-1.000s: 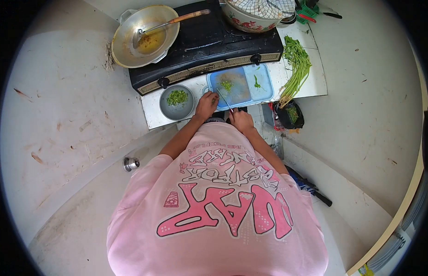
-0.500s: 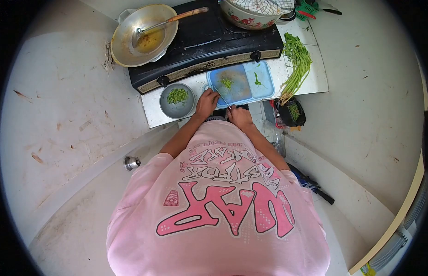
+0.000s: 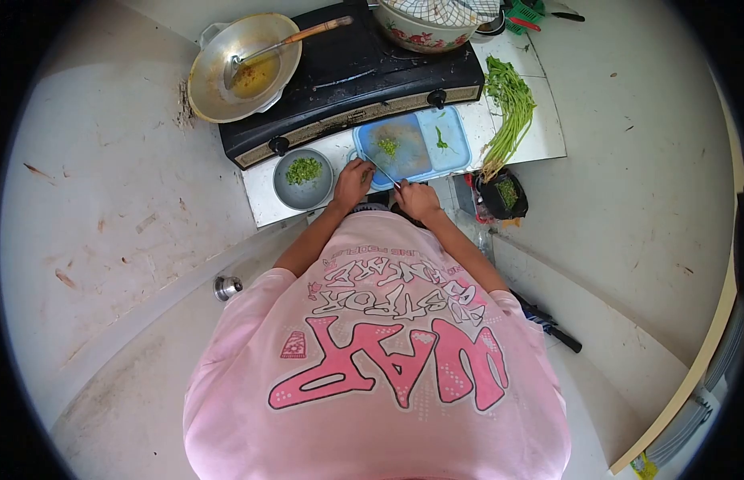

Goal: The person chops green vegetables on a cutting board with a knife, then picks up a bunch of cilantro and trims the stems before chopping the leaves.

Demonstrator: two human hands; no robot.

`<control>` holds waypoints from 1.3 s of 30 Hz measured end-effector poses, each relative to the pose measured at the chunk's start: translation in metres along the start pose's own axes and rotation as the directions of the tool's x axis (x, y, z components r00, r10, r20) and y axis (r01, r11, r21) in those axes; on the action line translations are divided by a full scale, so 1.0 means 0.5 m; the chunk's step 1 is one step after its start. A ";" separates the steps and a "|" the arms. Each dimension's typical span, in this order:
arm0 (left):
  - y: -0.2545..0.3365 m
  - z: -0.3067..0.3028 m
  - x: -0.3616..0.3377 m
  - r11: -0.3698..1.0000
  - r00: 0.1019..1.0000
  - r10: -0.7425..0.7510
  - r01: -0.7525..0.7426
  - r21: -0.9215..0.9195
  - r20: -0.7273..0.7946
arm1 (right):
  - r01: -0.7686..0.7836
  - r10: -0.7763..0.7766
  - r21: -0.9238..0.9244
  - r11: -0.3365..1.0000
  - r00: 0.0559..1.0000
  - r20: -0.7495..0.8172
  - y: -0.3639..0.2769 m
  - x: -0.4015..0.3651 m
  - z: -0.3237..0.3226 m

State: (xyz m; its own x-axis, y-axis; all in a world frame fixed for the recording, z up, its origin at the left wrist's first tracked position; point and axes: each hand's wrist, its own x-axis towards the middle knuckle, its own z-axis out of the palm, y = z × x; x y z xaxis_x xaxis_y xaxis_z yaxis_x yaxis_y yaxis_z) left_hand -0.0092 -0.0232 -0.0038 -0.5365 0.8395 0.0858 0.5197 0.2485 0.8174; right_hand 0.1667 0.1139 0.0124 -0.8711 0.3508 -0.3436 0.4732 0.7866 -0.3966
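My right hand (image 3: 418,199) is wrapped round the handle of a knife (image 3: 382,171), whose thin blade points up and left over the blue tray (image 3: 404,166). At the tray's left front corner, my left hand (image 3: 354,182) has its fingers bent together close to the blade tip; what they hold is too small to make out. Chopped greens (image 3: 387,146) lie in a small heap on the tray just beyond the blade. A green leafy piece (image 3: 442,139) rests in the tray's lighter right section.
A grey bowl (image 3: 295,197) of chopped greens stands left. Behind are a black stove (image 3: 348,95), a wok (image 3: 206,83) with a spatula and a flowered pot (image 3: 428,36). Long green stalks (image 3: 513,116) lie right, above a black container (image 3: 490,190).
The whole view has shifted slightly, so the counter things appear a little further left. Both hands stay at the tray's near edge, with the knife still in my right hand.
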 end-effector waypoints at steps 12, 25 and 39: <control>0.004 0.001 0.011 0.998 0.998 -0.067 0.067 -0.001 0.016 | -0.042 0.042 0.016 0.999 0.999 0.027 -0.019 -0.014 0.009; -0.009 -0.013 -0.005 0.990 0.990 0.131 -0.134 0.055 0.048 | 0.095 -0.094 -0.030 0.995 0.995 0.024 -0.016 0.059 -0.005; 0.004 -0.005 0.012 0.995 0.996 -0.094 0.094 -0.025 0.001 | 0.014 -0.013 -0.011 1.000 0.999 0.051 0.015 0.002 -0.016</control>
State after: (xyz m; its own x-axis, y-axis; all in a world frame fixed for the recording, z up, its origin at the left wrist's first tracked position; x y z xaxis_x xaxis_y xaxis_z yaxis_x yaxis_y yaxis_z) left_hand -0.0131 -0.0191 -0.0004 -0.5826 0.8127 0.0079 0.4497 0.3142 0.8361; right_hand 0.1680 0.1240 0.0158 -0.8695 0.3144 -0.3810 0.4598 0.7971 -0.3915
